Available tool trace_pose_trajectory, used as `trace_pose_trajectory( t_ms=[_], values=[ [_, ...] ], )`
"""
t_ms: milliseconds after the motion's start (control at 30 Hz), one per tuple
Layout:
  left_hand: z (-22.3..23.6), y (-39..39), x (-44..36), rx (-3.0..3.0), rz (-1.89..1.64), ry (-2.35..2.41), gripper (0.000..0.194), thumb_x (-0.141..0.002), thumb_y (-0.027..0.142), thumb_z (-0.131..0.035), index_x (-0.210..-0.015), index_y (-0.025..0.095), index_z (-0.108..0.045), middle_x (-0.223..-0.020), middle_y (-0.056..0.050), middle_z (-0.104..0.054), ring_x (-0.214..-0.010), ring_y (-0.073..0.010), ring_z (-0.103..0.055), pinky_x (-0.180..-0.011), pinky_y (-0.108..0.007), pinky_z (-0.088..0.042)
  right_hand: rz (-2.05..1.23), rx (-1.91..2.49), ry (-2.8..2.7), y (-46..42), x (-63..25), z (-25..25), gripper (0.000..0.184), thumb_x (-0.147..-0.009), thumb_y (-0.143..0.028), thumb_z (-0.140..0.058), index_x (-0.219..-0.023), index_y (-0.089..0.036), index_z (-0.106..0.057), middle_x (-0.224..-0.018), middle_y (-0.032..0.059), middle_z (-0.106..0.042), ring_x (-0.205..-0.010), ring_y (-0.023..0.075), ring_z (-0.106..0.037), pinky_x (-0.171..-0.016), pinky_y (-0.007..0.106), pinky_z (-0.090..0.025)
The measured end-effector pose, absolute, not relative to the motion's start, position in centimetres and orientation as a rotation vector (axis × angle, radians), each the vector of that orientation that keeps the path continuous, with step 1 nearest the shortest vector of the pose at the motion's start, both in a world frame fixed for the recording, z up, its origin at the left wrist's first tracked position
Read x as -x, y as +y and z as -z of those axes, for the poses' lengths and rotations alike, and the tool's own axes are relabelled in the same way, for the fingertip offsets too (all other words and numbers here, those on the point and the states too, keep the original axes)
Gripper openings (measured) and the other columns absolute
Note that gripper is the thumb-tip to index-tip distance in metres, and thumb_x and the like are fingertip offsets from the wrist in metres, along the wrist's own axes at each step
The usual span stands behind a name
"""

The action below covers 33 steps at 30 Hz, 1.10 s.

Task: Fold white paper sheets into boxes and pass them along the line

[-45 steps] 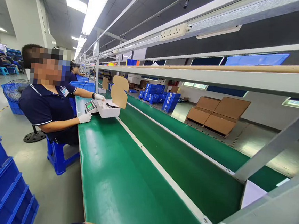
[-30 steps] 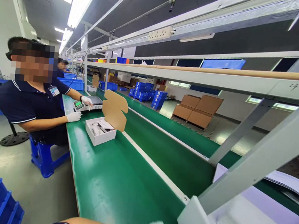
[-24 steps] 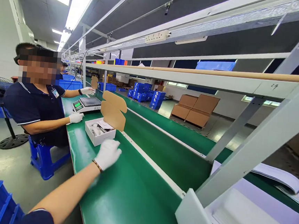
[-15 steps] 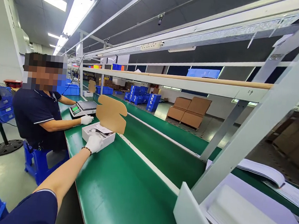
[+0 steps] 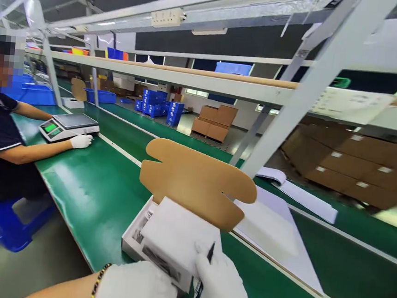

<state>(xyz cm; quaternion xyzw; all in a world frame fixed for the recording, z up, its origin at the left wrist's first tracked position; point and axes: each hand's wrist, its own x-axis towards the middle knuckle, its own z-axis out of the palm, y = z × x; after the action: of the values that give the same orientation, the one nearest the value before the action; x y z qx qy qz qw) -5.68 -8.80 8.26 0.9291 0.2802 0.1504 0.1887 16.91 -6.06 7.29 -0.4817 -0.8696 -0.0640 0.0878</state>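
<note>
Fingers of the right hand (image 5: 226,288) pinch a black pen (image 5: 197,292) at the right end of a smaller white box (image 5: 178,226), which covers most of the open white carton (image 5: 133,245) on the green bench (image 5: 77,180). Blur hides whether the left hand (image 5: 134,287), at the carton's near side, grips or merely rests. Behind, the raised brown lid (image 5: 192,178) blocks the straight way across; a slanted post (image 5: 303,102) rises past it, and a white panel (image 5: 281,239) lies to its right. Farther left stands a scale (image 5: 77,121), with a co-worker's gloved hand (image 5: 81,141) beside it. Below is a blue stool (image 5: 7,225); a long shelf (image 5: 177,75) crosses above the bench.
</note>
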Motion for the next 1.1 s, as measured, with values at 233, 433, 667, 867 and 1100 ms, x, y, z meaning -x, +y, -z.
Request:
trace_pose_trajectory(
  t_ms=[233,433,667,867,1100],
  values=[
    [-7.5,-2.5,3.9,-2.442,-0.484,1.327,0.065,-0.087,0.054,-0.058,-0.137,0.014,-0.051,-0.145,-0.017,-0.044,-0.137,-0.0392,-0.032,-0.112,-0.059,-0.030,-0.400,1.725,-2.578,-5.8,-18.8,-7.4,0.077,-0.073,-0.019,-0.067,-0.144,-0.004,-0.042,-0.144,0.0246,-0.039,-0.137,0.0422,-0.027,-0.111,0.054,-0.030],
    [-5.2,0.6,1.9,-2.564,-0.654,1.169,0.054,-0.095,0.039,-0.048,-0.147,0.025,-0.037,-0.150,-0.009,-0.039,-0.141,-0.0288,-0.028,-0.116,-0.050,-0.030,-0.342,1.877,-2.176,-4.5,-17.5,-5.2,0.071,-0.083,-0.032,-0.063,-0.139,0.005,-0.041,-0.138,0.0272,-0.043,-0.133,0.0410,-0.033,-0.113,0.050,-0.029],
    [-6.9,0.5,1.8,-2.728,-0.553,1.068,0.063,-0.092,0.037,-0.054,-0.150,0.028,-0.032,-0.151,-0.009,-0.037,-0.140,-0.0328,-0.029,-0.117,-0.056,-0.024,-0.242,1.846,-2.223,-4.3,-16.9,-6.2,0.041,-0.082,-0.036,-0.066,-0.111,-0.007,-0.061,-0.113,0.0233,-0.056,-0.106,0.0381,-0.055,-0.089,0.045,-0.048],
    [-5.7,-0.3,-0.7,-2.820,-0.583,1.011,0.068,-0.092,0.048,-0.051,-0.152,0.027,-0.027,-0.154,-0.010,-0.033,-0.139,-0.0363,-0.029,-0.115,-0.058,-0.022,-0.191,1.803,-2.140,-5.7,-18.2,-4.7,0.041,-0.080,-0.035,-0.066,-0.111,-0.009,-0.062,-0.117,0.0220,-0.056,-0.116,0.0415,-0.047,-0.099,0.054,-0.041],
    [-5.6,5.2,-0.5,-2.301,-1.131,1.507,0.076,-0.091,0.065,-0.040,-0.148,0.014,-0.037,-0.158,-0.017,-0.022,-0.146,-0.0404,-0.009,-0.117,-0.061,-0.010,-0.175,1.515,-1.474,-3.0,-23.3,-4.5,0.058,-0.077,-0.041,-0.065,-0.124,-0.010,-0.050,-0.125,0.0188,-0.052,-0.116,0.0320,-0.050,-0.100,0.047,-0.042]
  ],
)
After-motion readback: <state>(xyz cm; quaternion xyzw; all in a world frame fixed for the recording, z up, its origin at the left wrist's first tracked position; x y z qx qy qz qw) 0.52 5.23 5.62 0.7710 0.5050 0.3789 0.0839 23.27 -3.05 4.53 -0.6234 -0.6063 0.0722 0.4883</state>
